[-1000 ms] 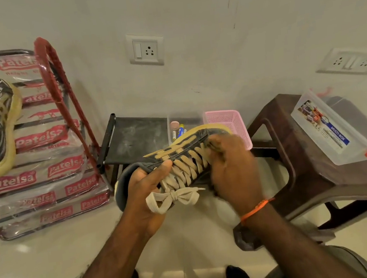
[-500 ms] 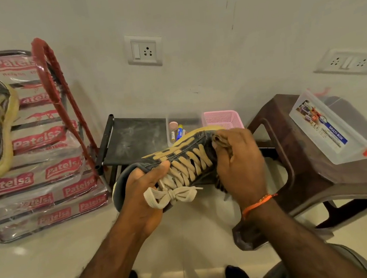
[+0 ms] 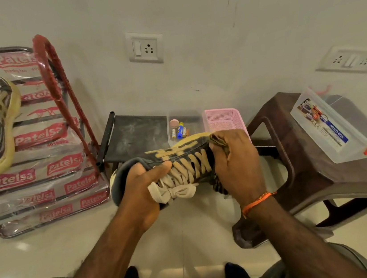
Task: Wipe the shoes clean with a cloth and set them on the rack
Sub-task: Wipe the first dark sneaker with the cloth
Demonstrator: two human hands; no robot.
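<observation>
Wiping step: your left hand [image 3: 137, 189] grips black-and-tan laced sneaker [image 3: 180, 160], right hand [image 3: 234, 162] clutches dark cloth [image 3: 219, 142] at toe; next, rack it w/ its mate.

A white switch with a socket [image 3: 145, 47] was fixed on the pale wall, and a second white socket plate [image 3: 352, 60] sat lower on the wall at the right. Under the first one stood a low black shelf [image 3: 135, 135], with a clear tub [image 3: 184, 124] holding small batteries [image 3: 180, 131] and a round pinkish cap, and just beside it a pink plastic basket [image 3: 224, 119]. At the right a brown plastic stool [image 3: 295, 147] stood on the shiny tiled floor [image 3: 53, 254], and on the stool rested a clear plastic box [image 3: 330, 128] with a printed label and an orange clip.
</observation>
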